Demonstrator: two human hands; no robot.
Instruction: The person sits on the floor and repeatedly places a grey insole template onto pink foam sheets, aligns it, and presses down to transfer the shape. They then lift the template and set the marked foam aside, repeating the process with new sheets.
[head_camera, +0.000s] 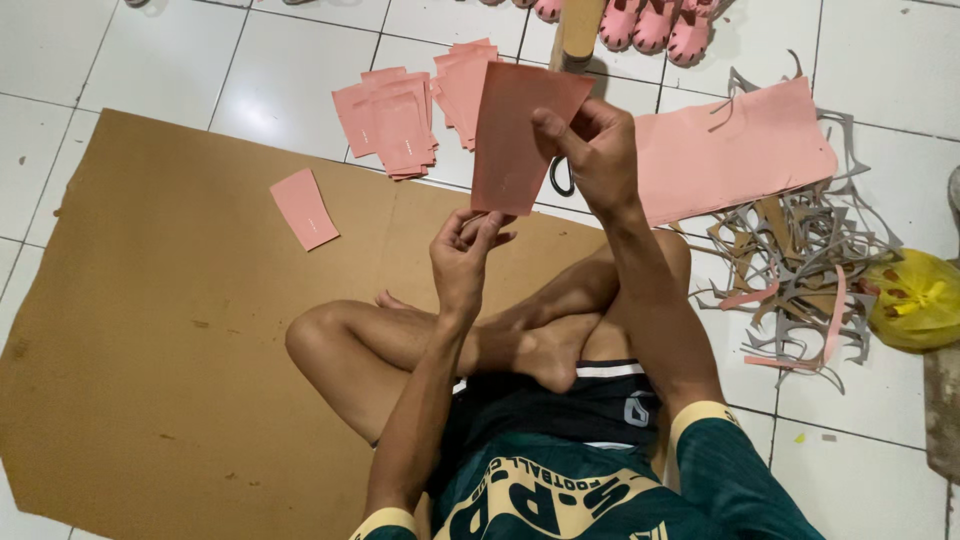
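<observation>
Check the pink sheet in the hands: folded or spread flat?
Spread flat. The pink sheet shows as a single layer with no crease, pinched at its top by the right hand and at its bottom edge by the left hand.

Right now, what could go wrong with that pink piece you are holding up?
The pink sheet is pinched only at its edges, by the left hand below and the right hand above, so it might bend or slip. Dark scissor handles seem to peek from behind the right hand; a careless grip could nick a finger.
</observation>
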